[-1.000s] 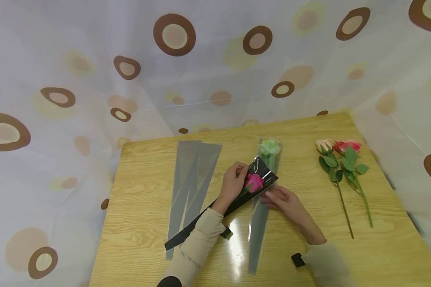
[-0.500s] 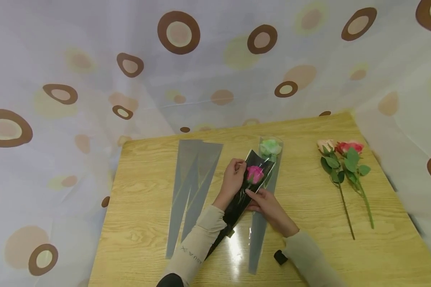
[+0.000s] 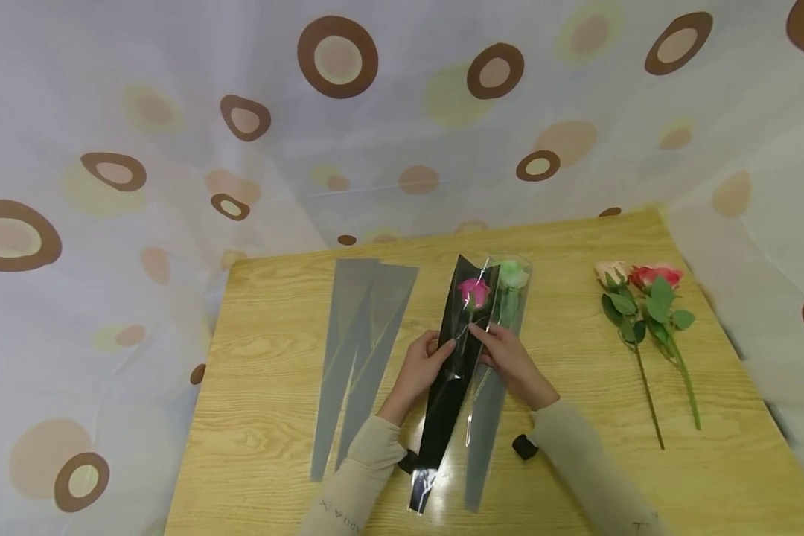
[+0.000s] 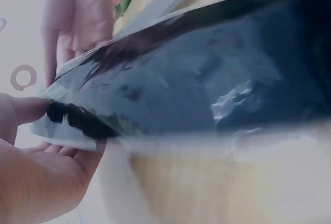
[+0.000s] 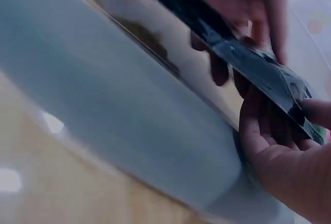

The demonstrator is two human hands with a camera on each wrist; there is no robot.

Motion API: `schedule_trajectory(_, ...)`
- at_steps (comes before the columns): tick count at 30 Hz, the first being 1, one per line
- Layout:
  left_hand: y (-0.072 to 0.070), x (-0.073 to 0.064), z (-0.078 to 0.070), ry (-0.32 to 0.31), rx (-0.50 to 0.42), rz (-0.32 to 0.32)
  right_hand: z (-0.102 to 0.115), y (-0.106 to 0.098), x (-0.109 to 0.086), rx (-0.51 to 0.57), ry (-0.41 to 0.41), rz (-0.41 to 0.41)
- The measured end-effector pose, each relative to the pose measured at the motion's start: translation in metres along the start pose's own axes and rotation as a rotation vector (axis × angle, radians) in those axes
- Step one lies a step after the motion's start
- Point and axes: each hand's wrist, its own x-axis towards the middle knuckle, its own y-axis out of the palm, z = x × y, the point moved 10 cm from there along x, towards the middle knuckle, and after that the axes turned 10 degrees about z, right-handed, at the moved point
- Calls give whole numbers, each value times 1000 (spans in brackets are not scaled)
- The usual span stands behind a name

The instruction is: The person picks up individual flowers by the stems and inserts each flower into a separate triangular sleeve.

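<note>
A pink rose [image 3: 473, 294] lies inside a black flower sleeve [image 3: 445, 406] with a clear front, tilted slightly, its wide end away from me. My left hand [image 3: 420, 368] grips the sleeve's left edge below the bloom, thumb on the front. From the other side my right hand [image 3: 511, 365] pinches the right edge, thumb on top and fingers beneath, as the right wrist view also shows. Partly behind the black sleeve lies a grey sleeve [image 3: 485, 439] with a pale green rose [image 3: 513, 275] inside.
Two flat grey sleeves [image 3: 358, 357] lie overlapping on the wooden table [image 3: 268, 372] at left. On the right lie a cream rose [image 3: 613, 272] and a red-pink rose [image 3: 656, 277] with long stems. A spotted curtain [image 3: 375, 134] borders the table.
The black sleeve with the pink rose has swung from a slant to nearly upright in view. My right hand has taken hold of its right edge; my left hand has slid lower.
</note>
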Motion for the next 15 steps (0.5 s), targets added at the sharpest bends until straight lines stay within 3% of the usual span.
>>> schedule_trajectory(8,-10,9,11,28,-4,-110,5,2,13,-81,23,0)
schedule_trajectory(15,-22,27,9,18,-32,-182,0,11,6,-98,45,56)
